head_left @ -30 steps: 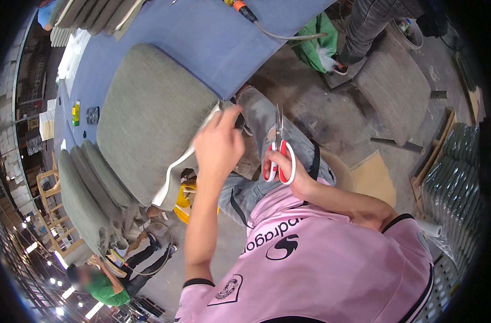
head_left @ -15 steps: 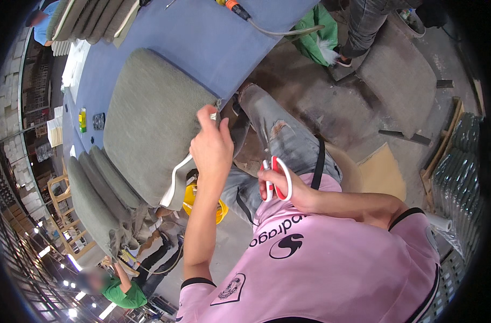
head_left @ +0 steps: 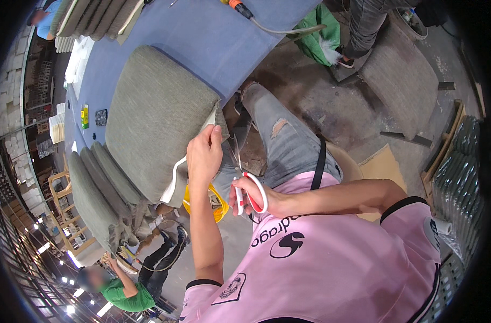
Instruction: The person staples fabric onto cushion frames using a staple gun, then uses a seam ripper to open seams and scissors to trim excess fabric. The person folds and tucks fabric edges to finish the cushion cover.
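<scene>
My left hand (head_left: 204, 153) pinches the near corner of a grey-green fabric cushion (head_left: 156, 118) that lies over the edge of a blue table (head_left: 213, 48). White foam shows at the cushion's lower edge under that hand. My right hand (head_left: 251, 196) grips a pair of scissors with red and white handles (head_left: 253, 191). The scissor blades point up toward the cushion corner, just right of my left hand. My pink shirt and grey jeans fill the lower right.
More grey cushions (head_left: 95, 188) lie at the table's left end. A yellow bucket (head_left: 216, 202) sits on the floor under the table. A person in a green shirt (head_left: 124, 293) crouches at lower left. Another person's legs (head_left: 369, 27) stand at the top, near a green bag (head_left: 321, 37).
My right hand with the scissors dropped lower and nearer my chest. My left hand stayed on the cushion corner while the view shifted.
</scene>
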